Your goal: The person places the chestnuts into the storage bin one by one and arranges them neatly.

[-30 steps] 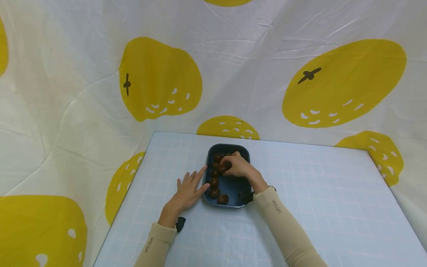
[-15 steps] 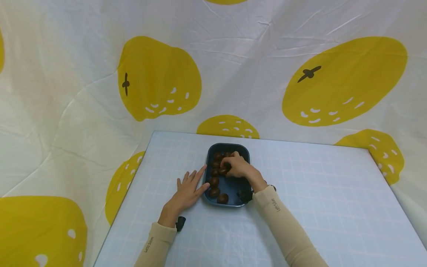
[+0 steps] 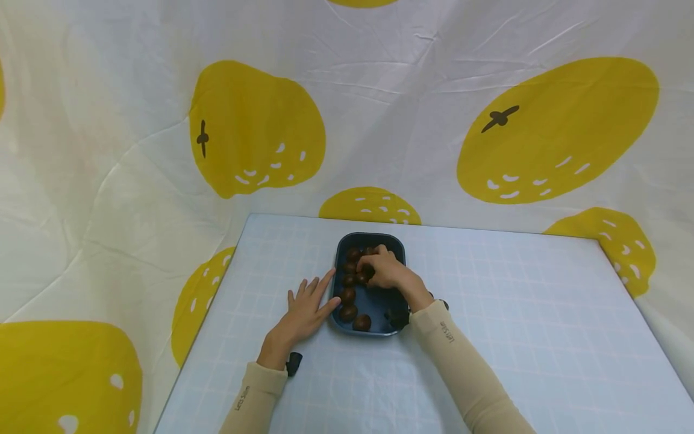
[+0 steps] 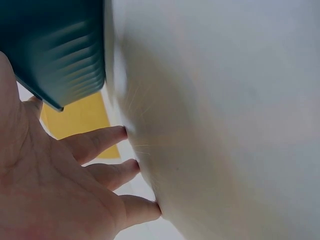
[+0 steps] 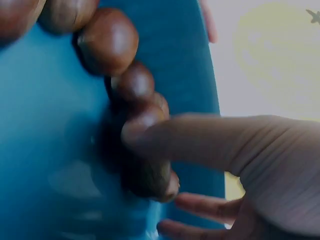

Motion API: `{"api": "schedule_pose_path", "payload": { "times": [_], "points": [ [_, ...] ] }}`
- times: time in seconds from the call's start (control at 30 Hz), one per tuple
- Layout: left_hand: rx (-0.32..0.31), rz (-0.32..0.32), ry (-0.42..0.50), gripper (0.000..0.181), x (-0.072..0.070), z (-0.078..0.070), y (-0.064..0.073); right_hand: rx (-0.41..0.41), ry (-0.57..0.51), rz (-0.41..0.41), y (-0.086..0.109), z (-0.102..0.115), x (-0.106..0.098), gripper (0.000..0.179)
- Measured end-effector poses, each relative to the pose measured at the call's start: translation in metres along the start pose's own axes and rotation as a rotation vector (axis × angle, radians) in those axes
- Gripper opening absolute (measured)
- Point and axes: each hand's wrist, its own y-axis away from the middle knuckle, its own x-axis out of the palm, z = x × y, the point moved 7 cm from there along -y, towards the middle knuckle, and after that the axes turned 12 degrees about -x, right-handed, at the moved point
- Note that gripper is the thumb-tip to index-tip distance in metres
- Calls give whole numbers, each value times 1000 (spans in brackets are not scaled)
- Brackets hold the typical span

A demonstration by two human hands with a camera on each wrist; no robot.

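A dark blue rectangular tray [image 3: 379,325] holds several glossy brown chestnuts [image 3: 347,313], most of them in a row along its left wall. My right hand [image 3: 385,271] reaches into the tray, its thumb and curled index finger pinching a chestnut [image 3: 362,278]. Up close in the right wrist view, the thumb [image 5: 185,142] lies over the chestnuts, and shadow partly hides the pinched one. My left hand [image 3: 303,310] is spread, with thumb and index finger touching the tray's left rim. In the left wrist view its other fingertips [image 4: 131,166] rest on the tabletop.
The tray stands on a pale table [image 3: 515,313] with a faint grid pattern. Behind and to the left hangs a white sheet [image 3: 390,120] printed with big yellow fruits. Dark wrist straps and beige sleeves [image 3: 461,367] show on both arms.
The chestnut at my right fingertips has shifted down very slightly beside the others. Both hands otherwise keep their places, and the head view has tilted a little.
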Motion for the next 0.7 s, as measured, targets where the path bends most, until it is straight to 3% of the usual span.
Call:
{"api": "schedule_pose_path", "payload": {
  "times": [0.2, 0.37, 0.7],
  "points": [
    [-4, 8, -6, 69, 0, 0, 0, -28, 1, -30, 3, 15, -14, 37],
    [0, -1, -9, 69, 1, 1, -1, -88, -34, -107, 13, 31, -36, 36],
    [-1, 8, 6, 68, 0, -1, 1, -164, -96, -290, 54, 53, -79, 39]
  ]
}}
